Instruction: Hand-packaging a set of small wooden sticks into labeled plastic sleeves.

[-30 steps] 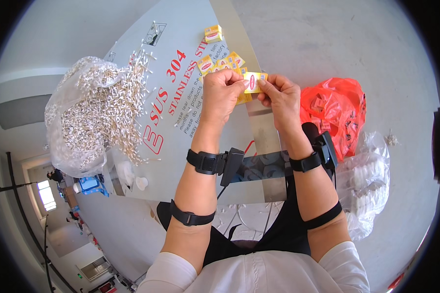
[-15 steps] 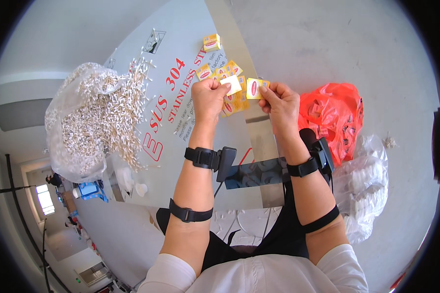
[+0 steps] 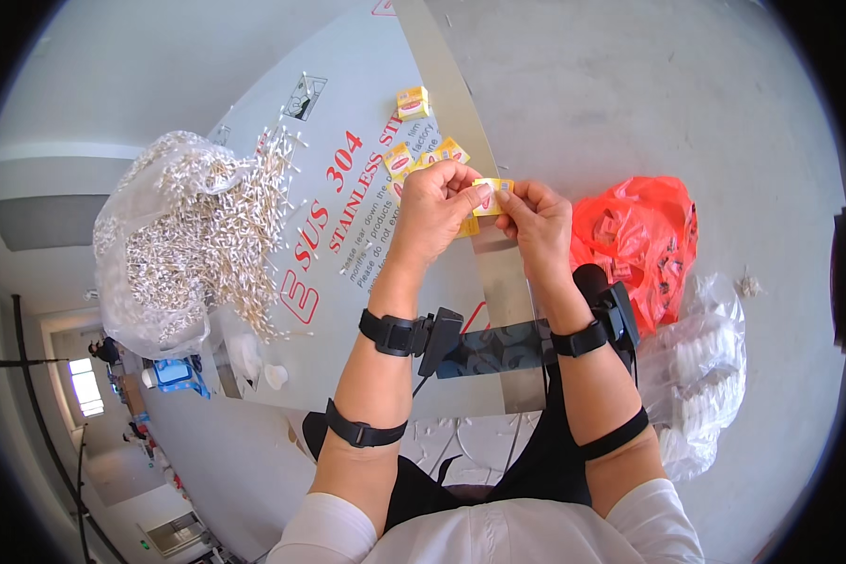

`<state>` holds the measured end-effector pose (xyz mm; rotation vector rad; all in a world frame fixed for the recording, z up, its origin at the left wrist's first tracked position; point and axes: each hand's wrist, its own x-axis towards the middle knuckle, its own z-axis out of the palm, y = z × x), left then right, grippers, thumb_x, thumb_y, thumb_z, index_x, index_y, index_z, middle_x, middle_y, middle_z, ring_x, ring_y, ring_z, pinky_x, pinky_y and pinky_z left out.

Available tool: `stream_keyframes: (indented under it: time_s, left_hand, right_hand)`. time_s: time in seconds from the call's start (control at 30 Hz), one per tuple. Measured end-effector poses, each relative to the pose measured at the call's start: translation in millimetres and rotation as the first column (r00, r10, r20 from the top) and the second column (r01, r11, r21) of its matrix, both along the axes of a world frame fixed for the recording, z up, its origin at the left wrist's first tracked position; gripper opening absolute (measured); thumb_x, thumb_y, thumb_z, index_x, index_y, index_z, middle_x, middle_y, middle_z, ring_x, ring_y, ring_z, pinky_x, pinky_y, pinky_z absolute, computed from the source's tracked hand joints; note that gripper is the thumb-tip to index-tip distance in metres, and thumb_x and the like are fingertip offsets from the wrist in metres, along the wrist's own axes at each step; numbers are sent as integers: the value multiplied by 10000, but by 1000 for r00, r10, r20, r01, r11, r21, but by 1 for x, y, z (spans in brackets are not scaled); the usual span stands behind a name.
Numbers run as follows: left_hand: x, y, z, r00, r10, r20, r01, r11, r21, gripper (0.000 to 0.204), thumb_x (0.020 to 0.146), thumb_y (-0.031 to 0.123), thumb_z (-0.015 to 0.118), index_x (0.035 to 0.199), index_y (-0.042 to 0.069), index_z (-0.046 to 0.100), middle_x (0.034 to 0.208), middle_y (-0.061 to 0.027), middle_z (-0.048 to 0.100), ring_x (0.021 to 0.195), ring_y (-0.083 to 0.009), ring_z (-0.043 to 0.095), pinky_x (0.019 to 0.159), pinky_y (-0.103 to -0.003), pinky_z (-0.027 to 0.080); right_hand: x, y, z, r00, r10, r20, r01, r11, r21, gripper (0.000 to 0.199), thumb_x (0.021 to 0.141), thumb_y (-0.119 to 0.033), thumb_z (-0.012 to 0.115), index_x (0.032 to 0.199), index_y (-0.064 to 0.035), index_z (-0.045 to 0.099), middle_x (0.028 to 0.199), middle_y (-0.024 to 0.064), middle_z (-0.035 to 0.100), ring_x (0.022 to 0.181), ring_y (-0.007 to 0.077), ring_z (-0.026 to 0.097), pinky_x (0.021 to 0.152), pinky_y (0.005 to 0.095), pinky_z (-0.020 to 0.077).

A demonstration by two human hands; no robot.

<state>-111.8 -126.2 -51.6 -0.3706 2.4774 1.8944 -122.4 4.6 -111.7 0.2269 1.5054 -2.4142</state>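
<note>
A small yellow packet, flat and rectangular, is pinched between the left hand and right hand, above the table, near other yellow packets.

Both hands, left hand and right hand, pinch a small yellow packet.

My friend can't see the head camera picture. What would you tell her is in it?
Two hands, the left hand and right hand, pinch a small yellow packet between them above a steel table. More yellow boxes lie ahead, a clear bag of cotton swabs left, a red bag right.
</note>
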Motion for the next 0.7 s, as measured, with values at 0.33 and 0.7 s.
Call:
stream_keyframes:
  time_s: [0.33,0.7]
  left_hand:
    - [-14,-4,4,986,-82,147,92,994,-60,21,806,-9,634,800,-28,627,652,-3,593,536,-30,507,476,-162,390]
    - [-2,-2,-12,913,-355,-200,113,693,-712,192,874,61,558,1031,2,651,685,-57,640,564,-92,583,544,-269,468]
  right_hand:
    - [-2,2,2,998,54,-22,-54,999,-3,84,843,-37,634,878,39,637,678,12,598,543,35,525,474,172,377]
    - [-3,-3,-4,999,-3,-44,2,999,-33,102,845,-19,622,929,39,632,729,18,621,577,44,544,502,175,412]
